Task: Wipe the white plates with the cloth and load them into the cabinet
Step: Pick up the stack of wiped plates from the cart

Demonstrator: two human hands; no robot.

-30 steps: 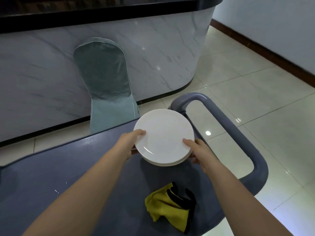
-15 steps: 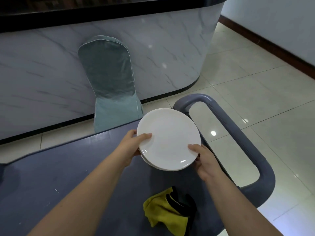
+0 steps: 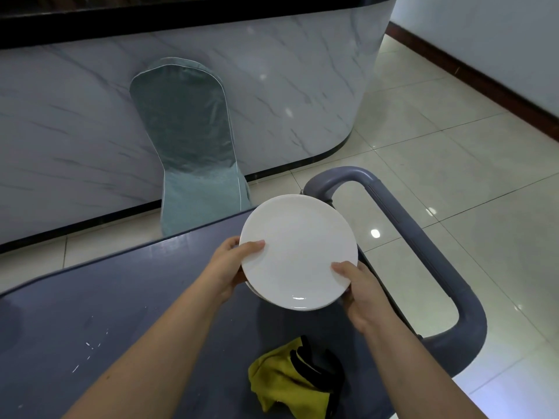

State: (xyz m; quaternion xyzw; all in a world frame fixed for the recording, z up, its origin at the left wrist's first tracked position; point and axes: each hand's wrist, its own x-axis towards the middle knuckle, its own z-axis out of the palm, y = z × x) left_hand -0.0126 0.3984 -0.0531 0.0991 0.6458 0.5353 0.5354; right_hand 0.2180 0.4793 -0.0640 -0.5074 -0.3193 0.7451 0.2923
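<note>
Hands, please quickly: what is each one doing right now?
Left hand: grips the left rim of the white plate stack, thumb on top.
Right hand: grips the stack's near right rim, thumb on top.

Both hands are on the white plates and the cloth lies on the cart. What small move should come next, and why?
Probably set the plates down on the cart, freeing the right hand for the yellow cloth: both it and the left hand grip the stack, and the cloth lies untouched.
</note>
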